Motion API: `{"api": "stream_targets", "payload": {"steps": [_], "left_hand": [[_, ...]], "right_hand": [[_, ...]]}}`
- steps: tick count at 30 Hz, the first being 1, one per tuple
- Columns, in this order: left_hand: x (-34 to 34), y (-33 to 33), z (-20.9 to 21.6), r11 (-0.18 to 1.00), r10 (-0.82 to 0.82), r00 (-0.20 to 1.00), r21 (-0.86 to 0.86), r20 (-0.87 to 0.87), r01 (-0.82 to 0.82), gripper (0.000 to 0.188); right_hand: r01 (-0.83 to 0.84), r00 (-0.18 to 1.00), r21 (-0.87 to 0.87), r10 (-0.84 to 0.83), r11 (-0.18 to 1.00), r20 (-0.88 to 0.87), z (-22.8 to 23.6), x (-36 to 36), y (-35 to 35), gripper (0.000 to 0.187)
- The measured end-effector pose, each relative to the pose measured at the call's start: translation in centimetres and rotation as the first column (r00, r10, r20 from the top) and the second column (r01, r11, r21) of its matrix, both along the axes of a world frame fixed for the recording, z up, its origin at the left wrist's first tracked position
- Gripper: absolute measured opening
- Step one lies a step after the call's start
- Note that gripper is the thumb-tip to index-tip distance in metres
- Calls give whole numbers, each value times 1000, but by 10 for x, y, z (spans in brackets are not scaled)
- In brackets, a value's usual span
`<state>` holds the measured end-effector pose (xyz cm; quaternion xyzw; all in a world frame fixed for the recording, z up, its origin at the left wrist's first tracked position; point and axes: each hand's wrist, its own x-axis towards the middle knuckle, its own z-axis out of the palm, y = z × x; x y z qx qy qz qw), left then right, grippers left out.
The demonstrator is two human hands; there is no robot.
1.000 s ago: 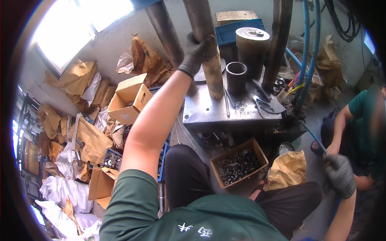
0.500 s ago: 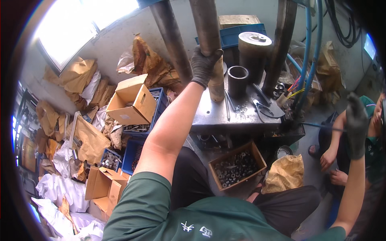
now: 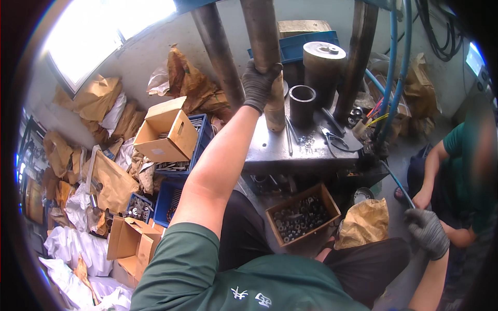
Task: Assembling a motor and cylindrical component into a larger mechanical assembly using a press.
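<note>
My left hand [image 3: 259,85], in a dark knit glove, is wrapped round the top of an upright metal rod [image 3: 275,110] on the steel bench. A thick steel press ram [image 3: 261,33] comes down onto the rod at my fingers. On the right, my gloved right hand [image 3: 428,233] is closed at the end of a thin lever [image 3: 397,182], which slopes down from beside the blue hoses. The lever's far end runs into the dark clutter by the bench corner. The rod's top is hidden by my left glove.
On the bench [image 3: 264,150] stand a hollow steel cylinder [image 3: 302,103] and pliers [image 3: 332,142]. Below is a box of small metal parts [image 3: 306,212] beside a brown paper bag [image 3: 364,224]. Cartons [image 3: 166,132] and sacks crowd the left. A co-worker [image 3: 451,160] sits close at right.
My right hand has come down and inward from a raised position, and the lever has swung from nearly level to a downward slope. My left hand keeps its hold on the rod.
</note>
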<state>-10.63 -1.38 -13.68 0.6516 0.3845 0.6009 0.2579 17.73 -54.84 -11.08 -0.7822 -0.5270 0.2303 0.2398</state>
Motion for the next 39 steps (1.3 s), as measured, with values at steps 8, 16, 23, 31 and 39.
{"api": "stream_targets", "payload": {"steps": [8,16,23,31,39], "left_hand": [[7,4,-4,1000,-5,1000,22,-21,6,73],[5,4,11,974,-225,960,62,169,217,79],[-2,13,5,980,-174,975,125,136,157,83],[3,14,-1,985,-126,986,135,112,110,77],[3,5,-2,974,-172,973,173,153,145,76]], "right_hand": [[-108,990,-123,119,987,82,17,9,3,31],[-17,995,64,11,998,97,11,6,2,36],[-50,980,116,26,992,199,-11,22,-3,28],[-142,803,807,-410,573,433,66,130,157,33],[-97,880,662,-247,744,406,48,86,102,34]]}}
